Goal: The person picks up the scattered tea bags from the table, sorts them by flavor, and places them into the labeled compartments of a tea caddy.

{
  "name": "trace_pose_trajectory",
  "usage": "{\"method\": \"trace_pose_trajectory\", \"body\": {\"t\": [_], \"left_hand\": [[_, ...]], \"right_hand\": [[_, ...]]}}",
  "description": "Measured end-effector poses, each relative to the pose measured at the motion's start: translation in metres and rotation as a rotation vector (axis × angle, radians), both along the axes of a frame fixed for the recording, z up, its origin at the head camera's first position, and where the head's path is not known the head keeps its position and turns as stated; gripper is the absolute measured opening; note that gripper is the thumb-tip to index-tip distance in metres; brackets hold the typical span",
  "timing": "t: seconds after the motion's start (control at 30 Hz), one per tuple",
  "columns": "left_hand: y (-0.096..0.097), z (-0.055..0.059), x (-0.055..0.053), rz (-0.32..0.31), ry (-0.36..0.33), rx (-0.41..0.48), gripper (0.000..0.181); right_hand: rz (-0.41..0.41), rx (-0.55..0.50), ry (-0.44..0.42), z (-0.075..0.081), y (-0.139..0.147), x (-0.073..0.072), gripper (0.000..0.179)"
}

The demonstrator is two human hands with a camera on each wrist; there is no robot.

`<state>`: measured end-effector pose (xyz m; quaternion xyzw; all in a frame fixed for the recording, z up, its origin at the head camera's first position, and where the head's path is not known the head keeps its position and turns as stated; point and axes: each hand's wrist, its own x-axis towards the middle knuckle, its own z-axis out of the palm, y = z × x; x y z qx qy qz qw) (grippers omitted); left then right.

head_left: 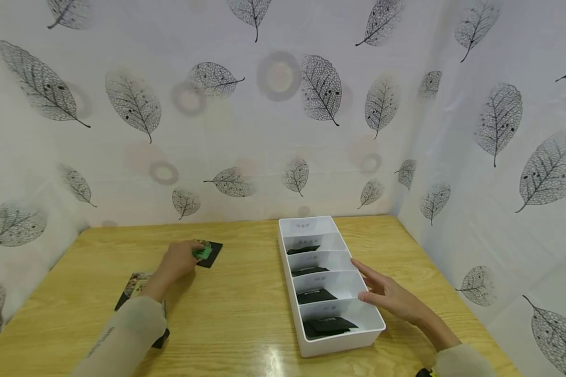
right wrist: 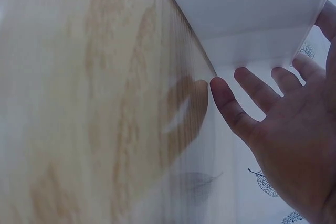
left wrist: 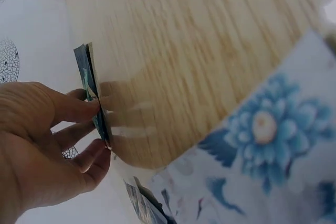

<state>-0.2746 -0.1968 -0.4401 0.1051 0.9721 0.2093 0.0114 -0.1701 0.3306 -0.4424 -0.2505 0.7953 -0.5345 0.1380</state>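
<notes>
At the left of the table, my left hand (head_left: 179, 259) pinches a flat dark packet with a green patch (head_left: 211, 254) between thumb and fingers. The left wrist view shows that packet (left wrist: 89, 72) edge-on, as thin layers close to the tabletop. My right hand (head_left: 396, 299) rests against the right side of a white divided box (head_left: 339, 344), its fingers spread and fairly straight. Fingertips (right wrist: 223, 90) meet the box's wall in the right wrist view. Dark packets (head_left: 327, 325) lie in several of the box's labelled compartments; the farthest compartment shows none.
More printed packets (head_left: 134, 285) lie at the left, partly hidden under my left forearm. A small black and yellow thing (head_left: 424, 372) shows by my right sleeve. The wooden table (head_left: 236, 314) meets leaf-patterned curtains (head_left: 226, 131) at the back and sides.
</notes>
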Motion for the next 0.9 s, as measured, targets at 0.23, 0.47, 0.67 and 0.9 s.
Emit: {"method": "trace_pose_trajectory", "body": {"t": [0.23, 0.47, 0.67, 0.9], "left_hand": [[0.0, 0.004, 0.005, 0.149, -0.044, 0.071, 0.049], [0.005, 0.008, 0.014, 0.331, -0.106, -0.024, 0.066], [0.009, 0.008, 0.011, 0.331, -0.138, -0.062, 0.067], [0.013, 0.01, 0.003, 0.275, -0.123, 0.023, 0.056]], "right_hand": [[0.001, 0.002, -0.005, 0.0, 0.0, 0.0, 0.074], [-0.002, 0.01, 0.004, -0.001, 0.0, -0.001, 0.073], [0.018, -0.007, 0.028, -0.002, 0.001, -0.002, 0.073], [0.018, -0.002, 0.028, -0.001, 0.001, -0.001, 0.073]]}}
